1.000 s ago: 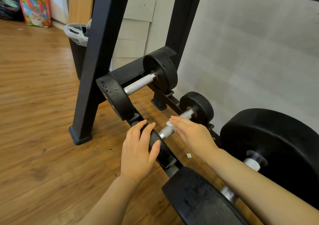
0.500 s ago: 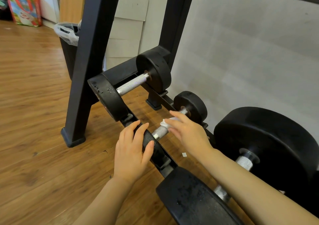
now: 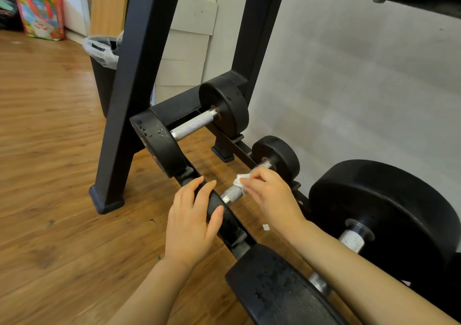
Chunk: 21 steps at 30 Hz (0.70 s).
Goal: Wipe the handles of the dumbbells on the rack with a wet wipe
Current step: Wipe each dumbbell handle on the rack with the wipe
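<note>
Small dumbbell (image 3: 249, 185) on the rack's (image 3: 147, 50) lower rails, between a mid-sized dumbbell (image 3: 192, 125) left and a large dumbbell (image 3: 349, 239) right; bin (image 3: 103, 57) behind.

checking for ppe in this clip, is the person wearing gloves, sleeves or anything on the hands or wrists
No. The left hand and the right hand are both bare, with no gloves. Both forearms are uncovered as far as the frame shows, so no sleeve reaches into view. No watch, bracelet or ring can be seen on either wrist or on the visible fingers. The visible fingernails look short and unpainted.

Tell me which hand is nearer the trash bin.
Left. The left hand rests on the small dumbbell's near plate, on the trash bin side; the right hand is farther right.
</note>
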Available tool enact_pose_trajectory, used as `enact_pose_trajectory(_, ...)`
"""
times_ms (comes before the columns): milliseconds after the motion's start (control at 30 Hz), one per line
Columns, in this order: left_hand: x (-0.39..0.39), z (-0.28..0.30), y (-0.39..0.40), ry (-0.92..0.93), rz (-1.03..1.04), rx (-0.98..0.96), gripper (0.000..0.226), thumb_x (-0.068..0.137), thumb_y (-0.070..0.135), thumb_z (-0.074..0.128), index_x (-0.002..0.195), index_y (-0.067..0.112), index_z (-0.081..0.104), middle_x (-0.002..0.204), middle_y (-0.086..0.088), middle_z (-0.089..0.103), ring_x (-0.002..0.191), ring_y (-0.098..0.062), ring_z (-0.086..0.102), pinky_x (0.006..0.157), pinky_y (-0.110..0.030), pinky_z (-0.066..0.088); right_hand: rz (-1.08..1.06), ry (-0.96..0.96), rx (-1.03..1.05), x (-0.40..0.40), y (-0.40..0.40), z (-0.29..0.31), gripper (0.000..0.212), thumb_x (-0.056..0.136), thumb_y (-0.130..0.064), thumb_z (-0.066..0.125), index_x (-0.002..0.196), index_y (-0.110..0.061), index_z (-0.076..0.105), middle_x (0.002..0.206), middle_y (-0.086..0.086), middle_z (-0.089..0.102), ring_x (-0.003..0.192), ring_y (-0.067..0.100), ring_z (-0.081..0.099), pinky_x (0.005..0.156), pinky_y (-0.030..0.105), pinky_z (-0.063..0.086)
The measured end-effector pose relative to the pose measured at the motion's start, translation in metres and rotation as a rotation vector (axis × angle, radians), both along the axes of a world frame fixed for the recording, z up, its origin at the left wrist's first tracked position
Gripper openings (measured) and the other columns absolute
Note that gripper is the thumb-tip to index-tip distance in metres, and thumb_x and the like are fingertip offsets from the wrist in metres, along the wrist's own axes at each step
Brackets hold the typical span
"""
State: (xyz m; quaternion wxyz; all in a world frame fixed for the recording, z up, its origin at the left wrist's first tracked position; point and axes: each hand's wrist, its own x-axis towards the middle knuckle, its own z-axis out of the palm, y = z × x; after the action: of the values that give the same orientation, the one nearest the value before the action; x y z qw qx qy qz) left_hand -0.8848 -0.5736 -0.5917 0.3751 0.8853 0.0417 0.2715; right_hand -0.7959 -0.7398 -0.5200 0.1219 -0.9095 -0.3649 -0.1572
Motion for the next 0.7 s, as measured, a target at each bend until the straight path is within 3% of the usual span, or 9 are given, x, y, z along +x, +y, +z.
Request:
enact_pose_trajectory(167, -0.0001, 0.0004, 0.0, 0.001, 0.0, 0.004, 0.058, 0.094, 0.05, 0.036, 0.138, 0.016, 0.052, 0.142, -0.006, 0.048, 0.132, -0.023, 0.041, 0.103, -0.038, 0.036, -0.134, 0.116, 0.255, 0.0026, -0.0044, 0.0062, 0.015, 0.091, -0.011, 0.064, 0.103, -0.006, 0.071, 0.093, -0.012, 0.053, 0.089, -0.002, 0.05, 0.081, 0.004, 0.038)
enact_pose_trajectory(400, 0.0006, 0.0009, -0.0003, -0.019, 0.004, 0.008, 0.056, 0.094, 0.048, 0.037, 0.137, 0.015, 0.054, 0.14, -0.007, 0.049, 0.13, -0.023, 0.04, 0.101, -0.037, 0.035, -0.03, 0.119, 0.188, 0.0, -0.0004, 0.0034, 0.021, 0.089, -0.01, 0.066, 0.11, -0.007, 0.071, 0.099, -0.01, 0.051, 0.092, 0.008, 0.054, 0.088, 0.018, 0.046)
enact_pose_trajectory(567, 0.0002, 0.0011, 0.0003, -0.023, 0.007, 0.014, 0.056, 0.094, 0.047, 0.038, 0.136, 0.015, 0.055, 0.14, -0.007, 0.05, 0.129, -0.021, 0.039, 0.1, -0.036, 0.034, -0.093, 0.121, 0.266, 0.0025, -0.0024, 0.0065, 0.017, 0.091, -0.008, 0.063, 0.107, -0.007, 0.069, 0.101, -0.01, 0.051, 0.094, 0.004, 0.052, 0.086, 0.014, 0.047)
enact_pose_trajectory(700, -0.0002, 0.0014, 0.0, -0.023, 0.012, 0.014, 0.055, 0.094, 0.047, 0.038, 0.136, 0.016, 0.055, 0.14, -0.007, 0.05, 0.129, -0.021, 0.039, 0.1, -0.037, 0.035, -0.045, 0.097, 0.184, 0.0001, -0.0037, 0.0033, 0.023, 0.09, -0.007, 0.064, 0.112, -0.008, 0.069, 0.107, 0.0, 0.058, 0.099, 0.013, 0.056, 0.09, 0.026, 0.05)
